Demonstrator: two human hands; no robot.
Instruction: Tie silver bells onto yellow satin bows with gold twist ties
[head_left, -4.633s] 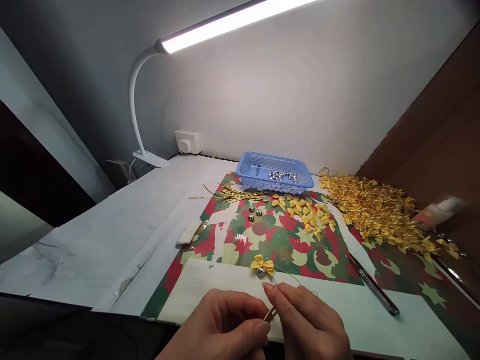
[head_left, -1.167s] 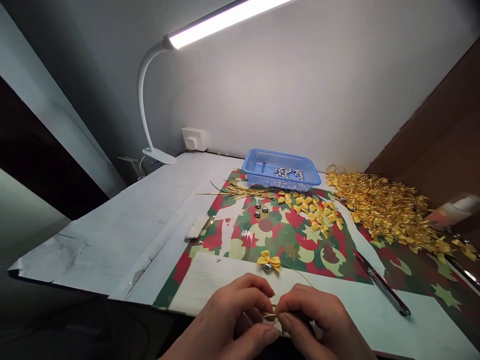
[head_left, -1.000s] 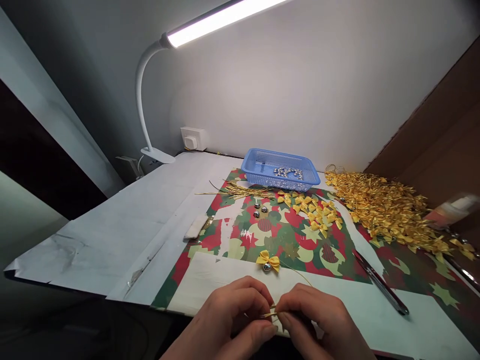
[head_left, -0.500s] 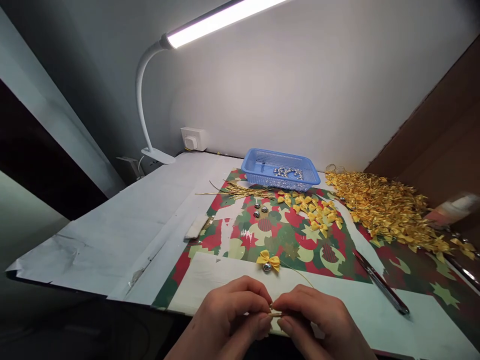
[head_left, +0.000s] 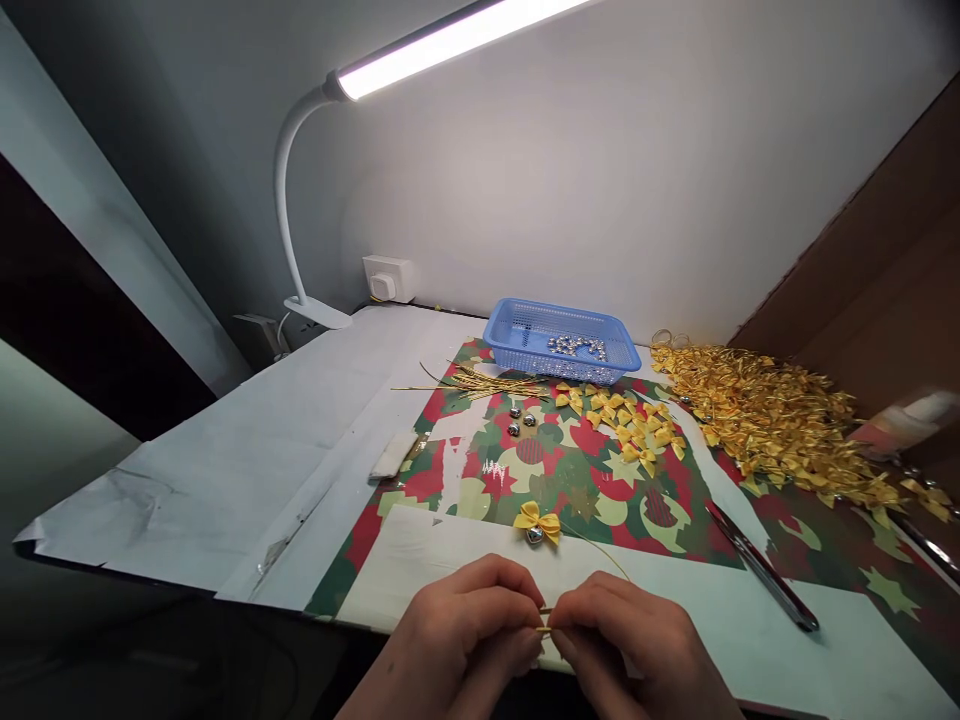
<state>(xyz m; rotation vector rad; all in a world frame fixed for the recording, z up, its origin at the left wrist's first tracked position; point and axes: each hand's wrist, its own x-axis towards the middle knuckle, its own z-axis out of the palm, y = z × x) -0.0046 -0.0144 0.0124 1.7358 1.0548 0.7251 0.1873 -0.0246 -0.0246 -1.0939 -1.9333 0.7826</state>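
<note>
At the table's front edge, my left hand (head_left: 476,625) pinches a thin gold cord (head_left: 545,630) between thumb and fingers. My right hand (head_left: 626,635) grips the same cord just beside it, and only short bits show between the fingertips. Just beyond the hands a yellow bow (head_left: 537,518) with a silver bell (head_left: 534,536) lies on the white paper. A thin gold strand (head_left: 596,548) runs from near the bow toward my right hand.
A blue basket (head_left: 562,362) holds silver bells. Gold cords (head_left: 487,382), three loose bells (head_left: 529,420) and small bows (head_left: 637,430) lie before it. Tweezers (head_left: 761,565) rest at right, near a heap of yellow bows (head_left: 772,420). A lamp (head_left: 281,190) stands behind.
The fingertips of my right hand have moved slightly closer to my left hand, and less of the lower cord shows between them. The things on the table lie as before.
</note>
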